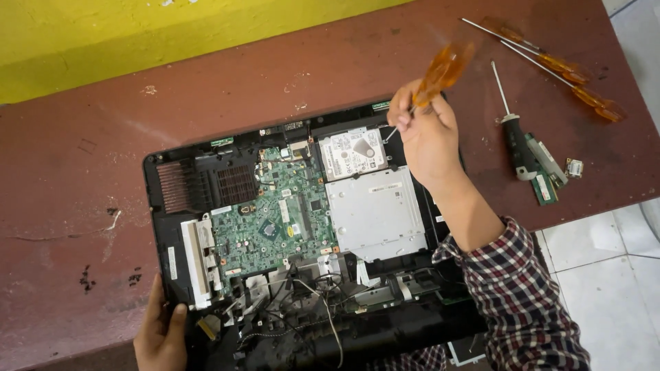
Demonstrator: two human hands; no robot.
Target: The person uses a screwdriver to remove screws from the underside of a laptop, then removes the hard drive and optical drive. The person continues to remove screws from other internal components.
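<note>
An opened laptop base lies on a reddish-brown table, showing a green motherboard, a silver hard drive, a flat silver optical drive and a copper heatsink. My right hand grips an amber-handled screwdriver, its tip down at the hard drive's right edge. My left hand holds the laptop's near left corner.
On the table at the right lie two amber-handled screwdrivers, a black-handled screwdriver, green memory modules and a small chip card. A yellow wall runs along the back. Tiled floor shows at the right.
</note>
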